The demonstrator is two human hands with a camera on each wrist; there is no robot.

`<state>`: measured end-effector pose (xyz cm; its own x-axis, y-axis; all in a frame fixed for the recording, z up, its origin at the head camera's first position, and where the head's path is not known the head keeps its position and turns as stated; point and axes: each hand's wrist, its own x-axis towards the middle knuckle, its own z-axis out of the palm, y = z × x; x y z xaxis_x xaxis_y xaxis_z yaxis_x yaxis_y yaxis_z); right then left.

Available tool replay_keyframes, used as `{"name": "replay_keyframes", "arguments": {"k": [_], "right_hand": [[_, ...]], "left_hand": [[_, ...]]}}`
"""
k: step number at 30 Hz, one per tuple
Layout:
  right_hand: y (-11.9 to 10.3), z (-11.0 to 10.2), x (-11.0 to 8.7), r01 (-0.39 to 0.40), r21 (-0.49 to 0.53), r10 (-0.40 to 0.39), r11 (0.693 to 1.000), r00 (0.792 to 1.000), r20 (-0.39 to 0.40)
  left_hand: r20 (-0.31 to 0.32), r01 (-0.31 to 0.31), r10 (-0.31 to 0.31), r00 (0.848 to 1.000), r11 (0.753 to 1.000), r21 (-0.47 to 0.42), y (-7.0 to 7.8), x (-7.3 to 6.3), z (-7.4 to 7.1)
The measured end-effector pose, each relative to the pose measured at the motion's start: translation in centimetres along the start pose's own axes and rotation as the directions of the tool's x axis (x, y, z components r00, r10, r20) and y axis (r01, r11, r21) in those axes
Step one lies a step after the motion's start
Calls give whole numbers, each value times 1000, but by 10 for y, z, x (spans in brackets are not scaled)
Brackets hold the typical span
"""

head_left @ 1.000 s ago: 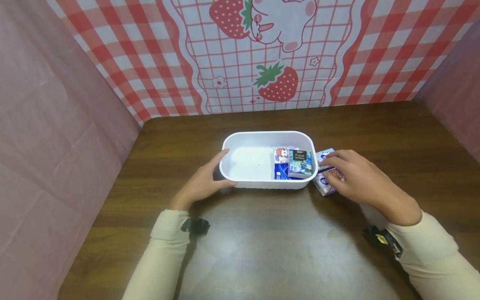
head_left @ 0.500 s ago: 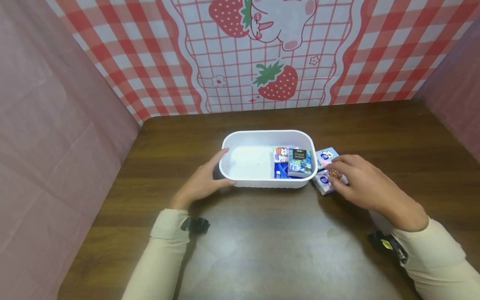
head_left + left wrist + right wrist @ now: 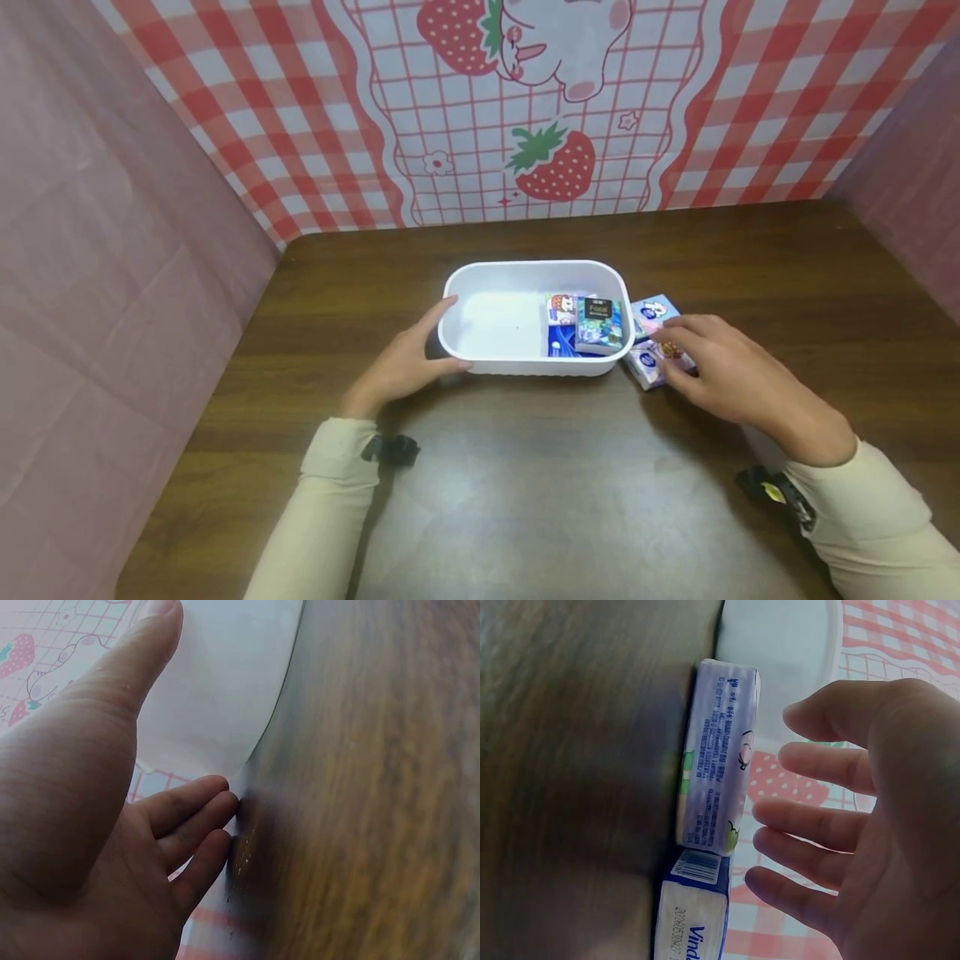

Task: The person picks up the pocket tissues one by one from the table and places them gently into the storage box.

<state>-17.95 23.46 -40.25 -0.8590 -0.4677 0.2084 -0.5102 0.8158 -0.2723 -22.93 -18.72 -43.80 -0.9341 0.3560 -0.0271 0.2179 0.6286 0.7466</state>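
A white plastic bin (image 3: 540,367) stands on the table. My left hand (image 3: 405,367) spans its left end, thumb at the near side and index fingertip at the rim; in the left wrist view the other fingers are loosely bent. Inside, at the right, lie a blue-green tissue pack (image 3: 600,333), a pack with a strawberry print (image 3: 561,308) and a dark blue pack (image 3: 559,342). My right hand (image 3: 723,367) hovers with loosely bent fingers over two tissue packs beside the bin, a light blue one (image 3: 654,307) and a lilac one (image 3: 647,367). Nothing is between its fingers.
The brown wooden table (image 3: 495,492) extends around the bin. Behind it hangs a red-checked cloth (image 3: 480,125) with strawberry prints. A pink curtain (image 3: 127,250) borders the left side, and another pink curtain (image 3: 907,183) the right.
My right hand has drawn back slightly to the right from the two packs beside the bin, showing more of them. The left hand and the bin stay in place.
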Motion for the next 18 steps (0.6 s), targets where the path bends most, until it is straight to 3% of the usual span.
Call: {"name": "replay_keyframes", "arguments": {"k": [18], "right_hand": [[-1, 1, -2, -37, -6, 38, 999, 996, 78]], "left_hand": [[0, -7, 7, 1000, 1000, -11, 0, -1, 0]]}}
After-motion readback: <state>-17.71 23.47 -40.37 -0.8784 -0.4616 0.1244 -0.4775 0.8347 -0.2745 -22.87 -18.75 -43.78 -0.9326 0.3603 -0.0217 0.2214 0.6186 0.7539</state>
